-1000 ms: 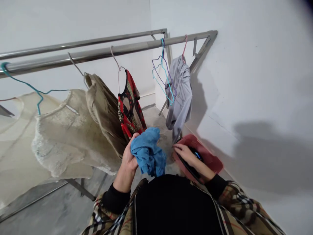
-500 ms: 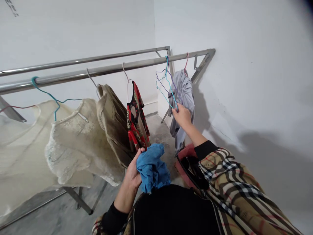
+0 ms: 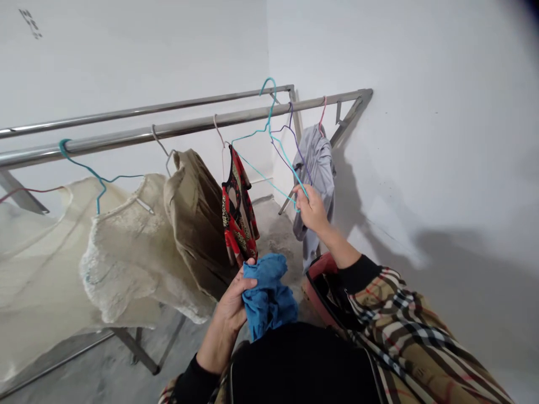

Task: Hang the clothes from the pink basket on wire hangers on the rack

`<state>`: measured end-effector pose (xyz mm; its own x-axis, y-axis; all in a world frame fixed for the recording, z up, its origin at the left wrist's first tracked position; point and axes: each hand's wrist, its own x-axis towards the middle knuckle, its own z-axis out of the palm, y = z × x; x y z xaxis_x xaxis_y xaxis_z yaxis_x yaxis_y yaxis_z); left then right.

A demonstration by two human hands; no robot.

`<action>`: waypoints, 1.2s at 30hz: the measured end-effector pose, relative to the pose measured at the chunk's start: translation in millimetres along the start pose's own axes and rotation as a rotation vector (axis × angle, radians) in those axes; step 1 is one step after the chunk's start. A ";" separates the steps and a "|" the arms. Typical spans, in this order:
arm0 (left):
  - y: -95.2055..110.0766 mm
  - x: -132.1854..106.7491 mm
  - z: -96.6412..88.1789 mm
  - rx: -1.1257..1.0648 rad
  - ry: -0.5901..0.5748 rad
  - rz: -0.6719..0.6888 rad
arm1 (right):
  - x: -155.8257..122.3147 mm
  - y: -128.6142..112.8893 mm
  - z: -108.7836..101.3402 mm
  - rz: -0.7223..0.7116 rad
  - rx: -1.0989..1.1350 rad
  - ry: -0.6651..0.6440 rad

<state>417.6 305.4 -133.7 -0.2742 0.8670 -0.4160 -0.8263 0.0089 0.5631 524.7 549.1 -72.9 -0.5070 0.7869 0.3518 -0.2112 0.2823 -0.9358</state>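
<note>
Right hand (image 3: 310, 210) pinching a teal wire hanger (image 3: 269, 128) at center frame, left hand (image 3: 227, 314) well apart, clamped on a blue cloth (image 3: 269, 297) low in frame, a careless swing risking a snag on the purple wire hanger (image 3: 298, 147).

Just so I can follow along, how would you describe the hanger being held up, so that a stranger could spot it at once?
Find the steel clothes rack running along the white wall. Near its far corner, in front of a grey garment, the person's right hand holds up a teal wire hanger. Its hook sits clear above the rails, unlike the other teal hanger, further left, which is hooked over the rail.
</note>
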 end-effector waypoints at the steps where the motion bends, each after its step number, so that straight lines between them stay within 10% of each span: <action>1: 1.1 0.7 0.7 0.008 0.001 0.004 | -19.6 8.6 -0.5 -0.014 -0.008 0.038; 5: 5.1 3.8 4.4 0.018 -0.020 0.024 | -113.4 49.1 -1.8 -0.137 -0.105 0.330; 10: 3.3 10.5 11.7 0.025 -0.048 0.014 | -177.9 61.9 -8.4 0.163 0.020 0.187; 24: -20.6 22.2 43.4 0.102 -0.135 -0.074 | -175.4 84.8 -5.8 0.276 -0.132 -0.058; 36: -22.1 42.6 -1.2 0.817 -0.050 0.204 | -153.3 20.6 -31.2 0.215 -0.158 0.071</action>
<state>423.5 341.5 -164.7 -0.3413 0.9118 -0.2284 -0.1415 0.1904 0.9715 624.1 451.4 -146.8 -0.4647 0.8731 0.1476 0.0304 0.1823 -0.9828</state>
